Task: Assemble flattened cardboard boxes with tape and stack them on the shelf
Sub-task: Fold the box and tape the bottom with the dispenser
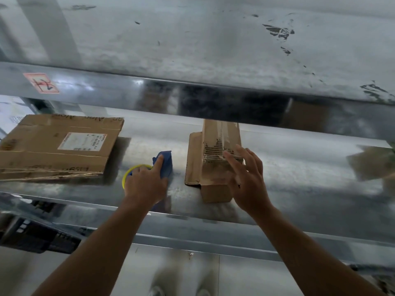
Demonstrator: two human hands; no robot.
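A small, narrow cardboard box (pixel 213 161) lies on the metal shelf (pixel 299 167), its torn, taped top facing me. My right hand (pixel 248 178) has its fingers spread and rests against the box's right side. To its left, my left hand (pixel 145 184) grips a tape dispenser (pixel 164 163) with a blue body and a yellow roll, index finger laid along the blue part. A stack of flattened cardboard boxes (pixel 55 148) with a white label lies at the shelf's left.
An upper shelf (pixel 192 50) with a reflective front edge hangs just above the working level. A red sticker (pixel 41 83) marks its left end. Blurred brown cardboard (pixel 372 165) sits at the far right. Dark crates (pixel 38 238) stand below left.
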